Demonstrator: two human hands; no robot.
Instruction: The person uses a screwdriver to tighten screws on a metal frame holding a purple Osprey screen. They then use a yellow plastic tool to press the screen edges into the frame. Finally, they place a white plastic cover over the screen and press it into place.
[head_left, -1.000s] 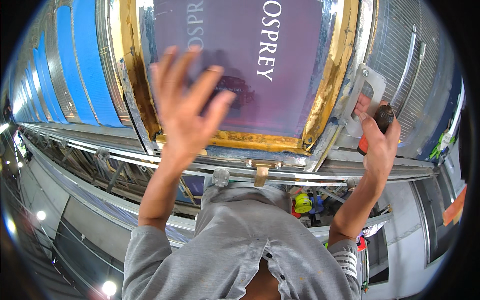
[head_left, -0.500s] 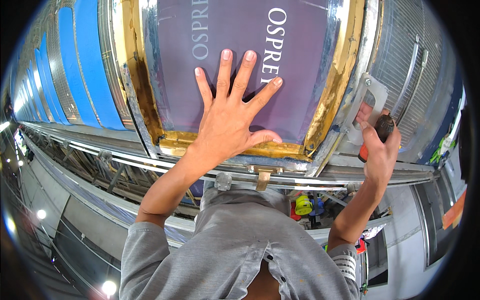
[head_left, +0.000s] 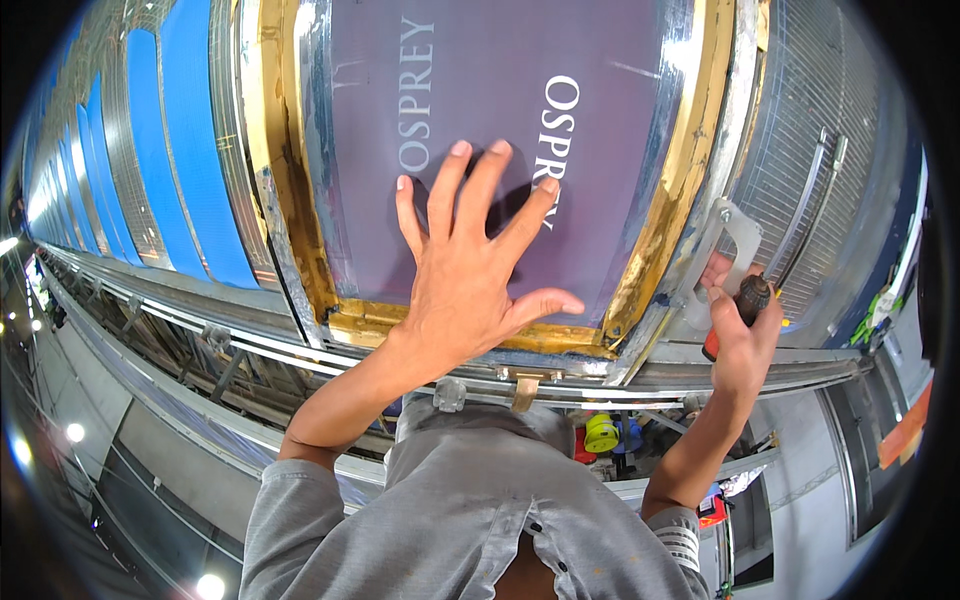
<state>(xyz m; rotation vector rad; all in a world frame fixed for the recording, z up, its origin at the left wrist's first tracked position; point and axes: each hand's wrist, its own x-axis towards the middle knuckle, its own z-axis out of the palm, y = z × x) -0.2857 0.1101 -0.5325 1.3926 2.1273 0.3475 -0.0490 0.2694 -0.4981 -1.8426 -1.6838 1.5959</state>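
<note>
A screen-printing frame [head_left: 640, 265] with gold-taped edges and a purple mesh with pale lettering lies in front of me. My left hand [head_left: 462, 280] is spread over the lower middle of the mesh, fingers apart and slightly bent, holding nothing. Shadows lie by its fingers; whether the palm presses down I cannot tell. At the frame's right side, my right hand [head_left: 740, 330] is closed around a metal handle plate [head_left: 738, 228] with a slot; fingertips show through the slot. A dark rounded knob with a red-orange lower part [head_left: 754, 296] sits in the same hand, partly hidden by the fingers.
A long table with blue panels [head_left: 185, 120] runs away to the left. A metal rail [head_left: 300, 362] crosses between me and the frame. Two thin metal rods [head_left: 815, 200] lie on the ribbed surface at right. A yellow round object [head_left: 601, 433] sits below the rail.
The view has shifted, so the frame and both hands appear lower. My left fingers are slightly more bent. My right hand keeps its grip on the handle plate.
</note>
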